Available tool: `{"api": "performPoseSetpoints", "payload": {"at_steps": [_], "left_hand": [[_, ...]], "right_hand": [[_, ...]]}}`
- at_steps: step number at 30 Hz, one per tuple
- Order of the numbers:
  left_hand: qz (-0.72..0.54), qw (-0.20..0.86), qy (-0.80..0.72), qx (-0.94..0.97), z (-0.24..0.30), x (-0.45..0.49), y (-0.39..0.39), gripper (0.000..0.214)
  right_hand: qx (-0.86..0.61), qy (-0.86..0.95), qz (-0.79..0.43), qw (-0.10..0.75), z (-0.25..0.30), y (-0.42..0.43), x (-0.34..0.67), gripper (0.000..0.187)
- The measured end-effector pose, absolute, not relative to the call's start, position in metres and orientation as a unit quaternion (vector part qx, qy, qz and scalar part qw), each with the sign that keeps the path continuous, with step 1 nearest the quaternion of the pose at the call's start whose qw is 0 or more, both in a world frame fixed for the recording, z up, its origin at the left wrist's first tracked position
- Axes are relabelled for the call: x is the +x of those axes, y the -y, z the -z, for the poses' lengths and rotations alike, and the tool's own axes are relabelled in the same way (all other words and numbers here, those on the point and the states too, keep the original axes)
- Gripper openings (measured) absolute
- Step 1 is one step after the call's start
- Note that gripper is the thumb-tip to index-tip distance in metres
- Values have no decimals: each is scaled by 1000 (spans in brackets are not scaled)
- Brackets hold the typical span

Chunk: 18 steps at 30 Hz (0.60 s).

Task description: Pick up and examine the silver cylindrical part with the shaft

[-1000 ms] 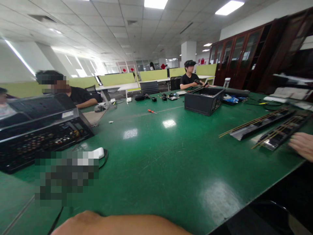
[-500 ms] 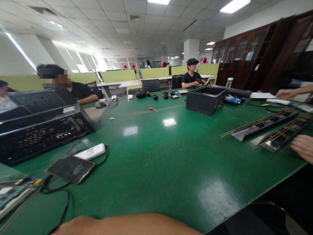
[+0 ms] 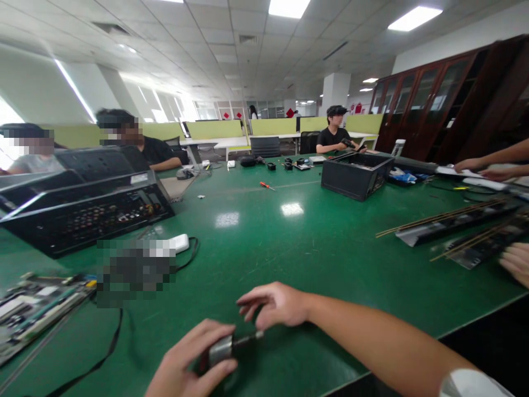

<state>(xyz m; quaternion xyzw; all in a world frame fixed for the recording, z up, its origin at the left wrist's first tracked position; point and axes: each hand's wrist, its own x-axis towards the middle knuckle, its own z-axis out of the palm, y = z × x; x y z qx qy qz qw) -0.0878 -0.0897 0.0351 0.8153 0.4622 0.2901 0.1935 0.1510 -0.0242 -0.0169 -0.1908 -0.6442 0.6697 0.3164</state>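
Note:
My left hand (image 3: 192, 358) is low in the head view, its thumb and fingers wrapped around a silver cylindrical tool (image 3: 221, 348). A dark shaft with a pale tip sticks out of the tool to the right; its rear is hidden in the palm, and blur keeps me from telling its exact kind. Just above that tip, my right hand (image 3: 276, 303) hovers with loosely bent fingers apart and nothing between them. Both hands are over the front of the green table (image 3: 264, 242).
Computer cases stand at left (image 3: 103, 215) and back right (image 3: 351, 179). A circuit board (image 3: 37, 309) lies front left, a power strip (image 3: 181, 242) behind it. A screwdriver (image 3: 266, 186) lies far off. Metal strips (image 3: 433, 226) and another person's hand (image 3: 516, 260) are at right. Several people sit around.
Both hands have come into view at the front, the left one with the silver tool; before, only a bare forearm crossed the bottom edge. The view has swung slightly left.

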Motion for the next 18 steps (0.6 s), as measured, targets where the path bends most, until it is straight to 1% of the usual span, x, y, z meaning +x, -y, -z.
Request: {"api": "performPoseSetpoints", "payload": {"at_steps": [1, 3, 5, 6, 8, 12, 18], "left_hand": [[-278, 216, -447, 822, -40, -65, 79, 32], [-290, 225, -424, 828, -48, -25, 53, 27], [-313, 213, -408, 831, -47, 3, 26, 27], [-321, 208, -405, 830, -44, 11, 14, 28], [-338, 201, -409, 824, -33, 17, -6, 27], [-345, 208, -409, 819, -16, 11, -21, 27], [-334, 239, -394, 822, -17, 4, -21, 26]], "right_hand": [[-191, 604, -691, 347, 17, 19, 171, 70], [-203, 536, -704, 420, 18, 7, 202, 59], [-231, 503, -683, 478, 18, -8, 221, 52], [-250, 505, -664, 491, 18, -14, 226, 49], [-294, 542, -619, 486, 18, -24, 232, 45], [-339, 623, -541, 452, 17, -30, 235, 47], [-385, 694, -475, 380, 18, -21, 231, 46]]}}
